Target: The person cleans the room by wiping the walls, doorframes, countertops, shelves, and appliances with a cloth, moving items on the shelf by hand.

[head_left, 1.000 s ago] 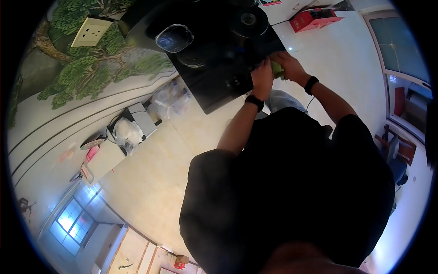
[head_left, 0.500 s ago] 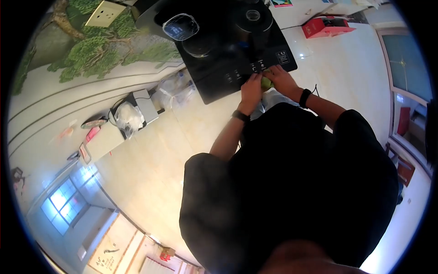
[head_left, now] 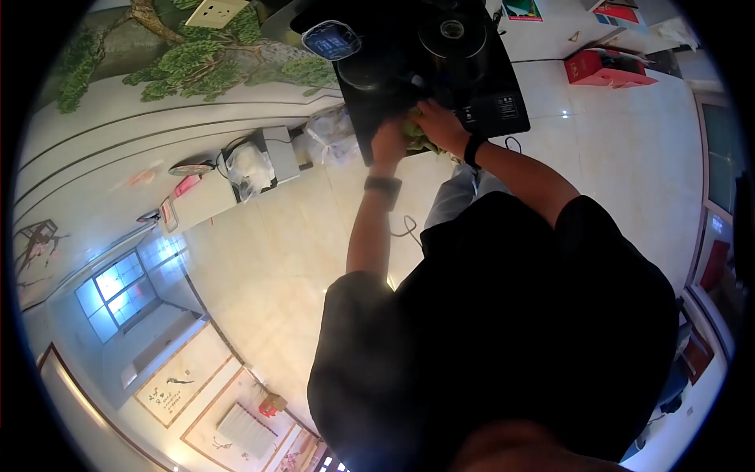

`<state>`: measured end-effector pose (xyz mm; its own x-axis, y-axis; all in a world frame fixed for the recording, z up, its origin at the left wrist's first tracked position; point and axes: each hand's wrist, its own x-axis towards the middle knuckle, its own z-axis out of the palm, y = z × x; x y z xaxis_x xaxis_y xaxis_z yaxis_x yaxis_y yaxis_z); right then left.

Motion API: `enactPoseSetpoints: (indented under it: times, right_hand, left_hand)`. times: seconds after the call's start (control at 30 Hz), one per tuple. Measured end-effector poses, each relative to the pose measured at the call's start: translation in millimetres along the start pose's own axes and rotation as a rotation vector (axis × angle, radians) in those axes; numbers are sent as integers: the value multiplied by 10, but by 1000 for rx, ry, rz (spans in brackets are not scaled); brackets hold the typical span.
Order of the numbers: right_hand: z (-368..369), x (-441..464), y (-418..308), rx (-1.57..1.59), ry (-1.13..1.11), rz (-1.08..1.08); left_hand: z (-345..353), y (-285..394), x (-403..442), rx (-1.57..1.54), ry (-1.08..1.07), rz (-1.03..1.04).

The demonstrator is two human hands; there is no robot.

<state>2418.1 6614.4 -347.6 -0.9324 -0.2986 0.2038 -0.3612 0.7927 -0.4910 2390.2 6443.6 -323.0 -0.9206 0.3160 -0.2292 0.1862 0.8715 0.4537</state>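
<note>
Nearest of all was the person's black shirt, and past its hem a light grey trouser leg. Both forearms stretched forward from the short sleeves, with a dark band round the left wrist and a black strap round the right.

Between the two hands, at the near edge of the black stove, was a green item. It looked soft and crumpled — a dull, yellowish green, uneven in tone, with folded or ragged edges spreading toward the person's body. Its upper part was partly hidden by fingers, and whether it was cloth or leaf could not be told; nor could one tell if it rested on the glass or was raised just above it.

The right hand had its fingers bent over the green item, its grip narrow and holding it. The left hand was blurred against the item's other side, so how far its grip was closed could not be told.

Farther over the stove, a round burner sat on the right, and near the back left corner was a dark, glossy panel. Beyond the stove's right side, a red box stood on the pale floor; far behind on the left, a window glowed blue-white.
</note>
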Motion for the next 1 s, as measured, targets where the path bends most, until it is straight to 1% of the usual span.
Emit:
enactPoseSetpoints:
  times: [0.03,0.07,0.13,0.17,0.27,0.33,0.43,0.5,0.63,0.77,0.87,0.93,1.0]
  right_hand:
    - [-52,-27,-4,8,-12,24]
    - [-102,-58,-12,16,-26,48]
    - [-197,-195,34,78,39,58]
    - [-244,-270,58,108,70,61]
    - [-380,-448,77,-18,-72,126]
    - [-381,-517,76,-40,-84,111]
    - [-357,-486,36,-47,-124,125]
    - [-319,-450,-46,-40,-144,134]
    - [-119,-261,-266,-12,-184,141]
    - [192,104,-638,5,-203,162]
    - [485,482,-943,-36,-46,160]
    - [652,793,-1071,-51,-28,192]
    - [781,1110,-1149,-91,-8,226]
  left_hand:
    - [-14,40,20,-1,-28,28]
    - [30,69,18,-60,-6,56]
    - [232,76,-3,-179,42,107]
    - [336,80,-21,-195,15,119]
    - [476,198,-139,-229,-53,132]
    - [302,424,-237,-221,-79,122]
    - [292,368,-285,-275,-31,128]
    - [229,277,-322,-299,-42,139]
    - [6,-3,-345,-226,-121,116]
    - [-270,-494,-321,-108,-118,78]
    - [-556,-876,-201,-14,-102,31]
    - [-660,-1146,-49,38,-57,11]
    - [-749,-1422,151,0,13,89]
